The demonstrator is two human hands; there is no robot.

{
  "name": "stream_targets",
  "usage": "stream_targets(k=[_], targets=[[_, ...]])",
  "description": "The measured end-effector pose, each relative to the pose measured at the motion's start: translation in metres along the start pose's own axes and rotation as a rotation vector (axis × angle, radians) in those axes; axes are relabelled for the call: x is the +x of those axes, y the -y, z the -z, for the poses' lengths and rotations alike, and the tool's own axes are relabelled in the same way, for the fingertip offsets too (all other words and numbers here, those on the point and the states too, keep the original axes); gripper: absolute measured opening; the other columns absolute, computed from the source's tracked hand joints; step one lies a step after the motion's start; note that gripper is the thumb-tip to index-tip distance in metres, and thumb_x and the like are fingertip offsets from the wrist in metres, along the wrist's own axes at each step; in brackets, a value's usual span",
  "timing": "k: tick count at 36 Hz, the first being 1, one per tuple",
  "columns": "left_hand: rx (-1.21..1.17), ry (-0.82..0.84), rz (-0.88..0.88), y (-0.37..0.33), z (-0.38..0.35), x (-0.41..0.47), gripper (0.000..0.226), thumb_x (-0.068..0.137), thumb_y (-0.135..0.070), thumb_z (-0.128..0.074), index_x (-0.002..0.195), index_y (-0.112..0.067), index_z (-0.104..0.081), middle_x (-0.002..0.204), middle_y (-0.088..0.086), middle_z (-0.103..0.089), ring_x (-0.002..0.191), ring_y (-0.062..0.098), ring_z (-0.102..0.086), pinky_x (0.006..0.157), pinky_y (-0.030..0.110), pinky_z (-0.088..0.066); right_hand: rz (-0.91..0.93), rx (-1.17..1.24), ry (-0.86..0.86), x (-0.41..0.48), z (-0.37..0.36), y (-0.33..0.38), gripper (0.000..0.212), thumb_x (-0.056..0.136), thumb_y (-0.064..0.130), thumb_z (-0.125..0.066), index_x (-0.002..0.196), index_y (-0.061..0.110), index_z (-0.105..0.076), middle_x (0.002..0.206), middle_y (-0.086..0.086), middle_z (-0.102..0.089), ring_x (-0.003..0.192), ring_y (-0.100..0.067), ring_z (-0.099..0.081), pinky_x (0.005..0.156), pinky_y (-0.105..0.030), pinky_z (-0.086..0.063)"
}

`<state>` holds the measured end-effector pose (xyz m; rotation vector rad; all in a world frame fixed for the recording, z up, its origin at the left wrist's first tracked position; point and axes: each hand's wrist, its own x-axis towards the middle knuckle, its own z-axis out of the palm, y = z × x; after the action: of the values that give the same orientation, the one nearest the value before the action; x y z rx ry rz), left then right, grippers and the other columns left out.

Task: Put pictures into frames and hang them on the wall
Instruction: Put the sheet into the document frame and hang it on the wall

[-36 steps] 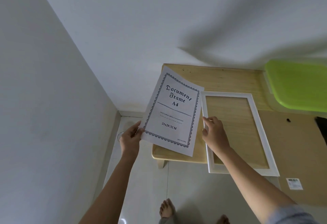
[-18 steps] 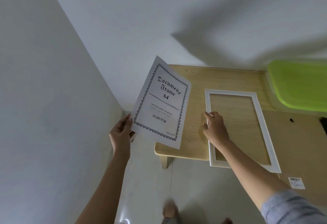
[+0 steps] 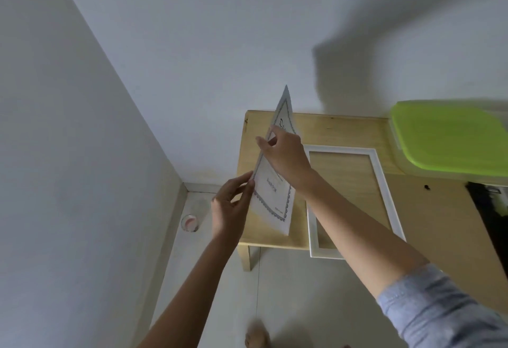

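A white printed sheet (image 3: 272, 202) with a dark ornamental border is held nearly edge-on above the left part of a small wooden table (image 3: 341, 133). My left hand (image 3: 231, 207) pinches its lower left edge. My right hand (image 3: 286, 158) grips the sheet higher up, crossing over it and hiding its middle. A white picture frame (image 3: 384, 185) lies flat on the table to the right of the sheet, with my right forearm over its lower left corner.
A lime-green plastic lid (image 3: 450, 138) lies at the table's right end. A brown backing board (image 3: 445, 237) lies right of the frame, a dark object (image 3: 492, 210) beyond it. A small glass (image 3: 190, 222) stands on the floor by the wall corner. My bare feet (image 3: 257, 336) show below.
My right hand left the frame and took hold of the sheet's upper part. The sheet turned from facing me to nearly edge-on. The frame stayed in place.
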<state>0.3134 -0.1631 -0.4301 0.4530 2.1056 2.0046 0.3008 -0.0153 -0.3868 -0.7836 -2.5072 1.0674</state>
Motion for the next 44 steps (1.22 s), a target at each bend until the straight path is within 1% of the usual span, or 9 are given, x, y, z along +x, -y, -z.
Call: stream_targets(k=[7, 11, 15, 20, 26, 31, 36, 41, 44], targets=[[0.082, 0.074, -0.085, 0.003, -0.014, -0.008, 0.021, 0.088, -0.015, -0.062, 0.107, -0.021, -0.066, 0.099, -0.011, -0.064, 0.09, -0.004, -0.062, 0.063, 0.01, -0.049, -0.006, -0.109, -0.067, -0.002, 0.014, -0.013, 0.006, 0.078, 0.002, -0.052, 0.075, -0.004, -0.054, 0.071, -0.022, -0.06, 0.058, -0.024, -0.05, 0.052, -0.029, -0.04], [0.148, 0.157, -0.204, 0.002, -0.03, -0.013, 0.021, 0.093, -0.026, -0.053, 0.111, -0.027, -0.063, 0.106, -0.015, -0.061, 0.095, 0.001, -0.061, 0.066, 0.015, -0.051, 0.017, -0.078, -0.132, -0.007, 0.035, -0.021, 0.018, 0.077, -0.002, -0.048, 0.06, 0.003, -0.042, 0.058, -0.014, -0.046, 0.049, -0.015, -0.035, 0.047, -0.025, -0.029], [0.205, 0.256, -0.315, -0.004, -0.056, -0.019, 0.026, 0.096, -0.031, -0.046, 0.115, -0.024, -0.062, 0.112, -0.022, -0.055, 0.105, -0.002, -0.055, 0.082, 0.015, -0.047, 0.028, -0.029, -0.168, -0.015, 0.065, -0.036, 0.015, 0.081, -0.001, -0.053, 0.091, -0.008, -0.063, 0.067, -0.018, -0.059, 0.063, -0.027, -0.057, 0.064, -0.036, -0.052], [0.157, 0.332, -0.312, -0.008, -0.098, -0.025, 0.041, 0.093, -0.038, -0.039, 0.115, -0.016, -0.064, 0.116, -0.015, -0.057, 0.113, -0.002, -0.05, 0.092, 0.009, -0.038, 0.005, 0.012, -0.173, -0.024, 0.109, -0.071, 0.018, 0.083, 0.0, -0.056, 0.096, -0.009, -0.065, 0.069, -0.008, -0.057, 0.059, -0.01, -0.053, 0.062, 0.001, -0.034], [0.322, 0.407, -0.228, 0.012, -0.15, -0.035, 0.03, 0.095, -0.034, -0.047, 0.121, -0.025, -0.059, 0.127, -0.006, -0.055, 0.121, 0.005, -0.047, 0.095, 0.008, -0.036, -0.12, 0.042, -0.16, -0.04, 0.148, -0.137, 0.026, 0.085, 0.0, -0.057, 0.11, -0.004, -0.063, 0.09, -0.022, -0.066, 0.083, -0.032, -0.061, 0.074, -0.023, -0.043], [0.774, 0.618, -0.134, 0.051, -0.175, -0.046, 0.051, 0.095, -0.033, -0.048, 0.142, -0.021, -0.035, 0.153, 0.003, -0.022, 0.142, 0.019, -0.018, 0.112, 0.038, -0.025, -0.306, 0.058, -0.079, -0.06, 0.162, -0.204, 0.03, 0.086, -0.002, -0.053, 0.114, -0.001, -0.062, 0.081, -0.004, -0.054, 0.074, -0.012, -0.048, 0.053, -0.007, -0.035], [1.039, 0.732, -0.105, 0.078, -0.182, -0.067, 0.062, 0.097, -0.044, -0.034, 0.149, -0.023, -0.009, 0.157, 0.005, 0.007, 0.145, 0.021, 0.01, 0.116, 0.038, 0.0, -0.437, 0.056, 0.036, -0.077, 0.166, -0.256, 0.04, 0.088, -0.002, -0.05, 0.126, 0.006, -0.056, 0.091, -0.004, -0.054, 0.078, -0.013, -0.05, 0.052, -0.001, -0.035], [1.147, 0.734, -0.12, 0.083, -0.186, -0.08, 0.06, 0.098, -0.046, -0.029, 0.149, -0.022, -0.009, 0.157, 0.008, 0.006, 0.145, 0.022, 0.006, 0.117, 0.034, -0.001, -0.457, -0.001, 0.127, -0.078, 0.162, -0.277, 0.042, 0.089, 0.003, -0.05, 0.13, 0.011, -0.052, 0.106, -0.008, -0.058, 0.096, -0.014, -0.054, 0.079, -0.016, -0.036], [1.182, 0.705, -0.121, 0.083, -0.186, -0.083, 0.056, 0.097, -0.043, -0.036, 0.146, -0.018, -0.025, 0.155, 0.012, -0.015, 0.143, 0.027, -0.017, 0.114, 0.038, -0.02, -0.431, -0.124, 0.152, -0.077, 0.152, -0.281, 0.035, 0.09, 0.007, -0.048, 0.124, 0.006, -0.055, 0.106, -0.007, -0.045, 0.104, -0.021, -0.046, 0.08, -0.026, -0.037]])
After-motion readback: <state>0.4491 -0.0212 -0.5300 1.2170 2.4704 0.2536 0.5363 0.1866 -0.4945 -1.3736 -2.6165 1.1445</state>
